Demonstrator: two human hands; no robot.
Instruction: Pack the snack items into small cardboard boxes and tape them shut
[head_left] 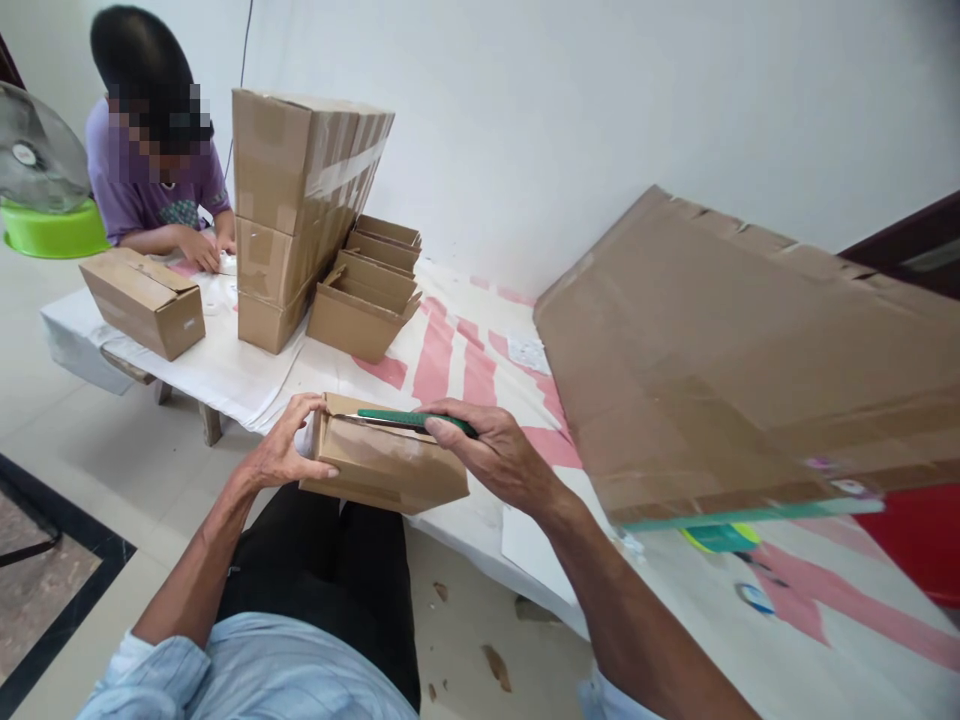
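Note:
A small brown cardboard box [397,478] rests near the front edge of the table, above my lap. My left hand [289,445] grips its left end, thumb on the near side and fingers at the top edge. In my right hand [487,445] is a utility knife with a green handle [405,417]. The knife lies along the top of the box, its tip pointing left toward my left fingers. Whether the blade is in the seam I cannot tell.
Taped boxes [274,200] stand stacked at the back, beside several open boxes [360,315]. Another box [142,300] sits left, near a person [161,150] working with their hands. A large cardboard sheet [735,370] leans on the right. A tape roll [754,598] lies on the table.

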